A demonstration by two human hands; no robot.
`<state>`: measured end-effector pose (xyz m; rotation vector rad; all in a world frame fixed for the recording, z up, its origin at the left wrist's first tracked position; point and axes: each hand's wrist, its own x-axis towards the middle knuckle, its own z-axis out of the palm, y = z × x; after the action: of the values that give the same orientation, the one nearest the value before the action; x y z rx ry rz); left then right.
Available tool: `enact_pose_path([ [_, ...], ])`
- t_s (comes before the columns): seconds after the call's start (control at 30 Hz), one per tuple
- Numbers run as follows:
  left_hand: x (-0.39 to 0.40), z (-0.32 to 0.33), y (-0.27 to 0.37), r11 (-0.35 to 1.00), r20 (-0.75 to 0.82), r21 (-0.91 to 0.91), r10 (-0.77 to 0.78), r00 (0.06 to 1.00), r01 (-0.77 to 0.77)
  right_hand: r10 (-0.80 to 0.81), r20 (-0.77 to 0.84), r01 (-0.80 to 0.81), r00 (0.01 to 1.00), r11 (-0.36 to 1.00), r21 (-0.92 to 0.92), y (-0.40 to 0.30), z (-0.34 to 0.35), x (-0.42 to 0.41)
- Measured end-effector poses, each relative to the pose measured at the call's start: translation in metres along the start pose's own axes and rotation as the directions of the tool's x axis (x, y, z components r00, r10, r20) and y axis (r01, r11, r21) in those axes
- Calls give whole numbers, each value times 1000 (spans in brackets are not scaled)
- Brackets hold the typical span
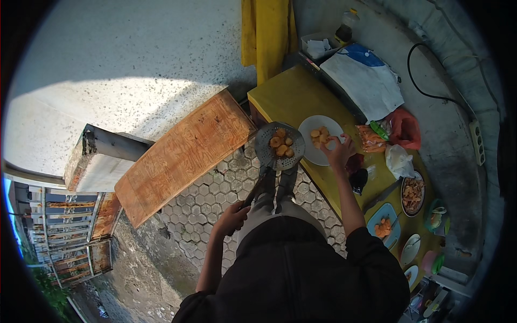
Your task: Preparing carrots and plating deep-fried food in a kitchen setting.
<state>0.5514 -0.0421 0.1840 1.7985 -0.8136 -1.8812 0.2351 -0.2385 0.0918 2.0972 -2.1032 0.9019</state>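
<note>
My left hand [231, 219] grips the dark handle of a perforated metal skimmer [298, 143]. Several browned, round fried pieces [281, 142] lie in the skimmer's bowl, which is level and close beside a white plate [317, 157]. More fried pieces [320, 136] sit in a small heap on that plate. Above the plate's right side is my right hand [340, 152], thumb and forefinger curved toward each other at the heap. Whether a piece is between those fingertips is too small to tell.
A yellow table [291, 95] holds bagged carrots [370, 139], a knife [381, 196], a blue tray [398, 216] with orange pieces and a bowl of shredded food [413, 194]. Left stands a wooden bench [185, 157] on hexagonal paving [202, 202]. A power strip [477, 141] hangs right.
</note>
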Motion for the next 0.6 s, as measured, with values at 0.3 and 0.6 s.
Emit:
enact_pose_path([
  [0.3,0,-1,0,999,39,-34,31,999,-30,-14,-33,10,999,992,-129,22,27,-1],
  [0.6,2,-4,-3,999,71,34,2,997,-4,75,-27,-79,997,986,-150,16,31,-6],
])
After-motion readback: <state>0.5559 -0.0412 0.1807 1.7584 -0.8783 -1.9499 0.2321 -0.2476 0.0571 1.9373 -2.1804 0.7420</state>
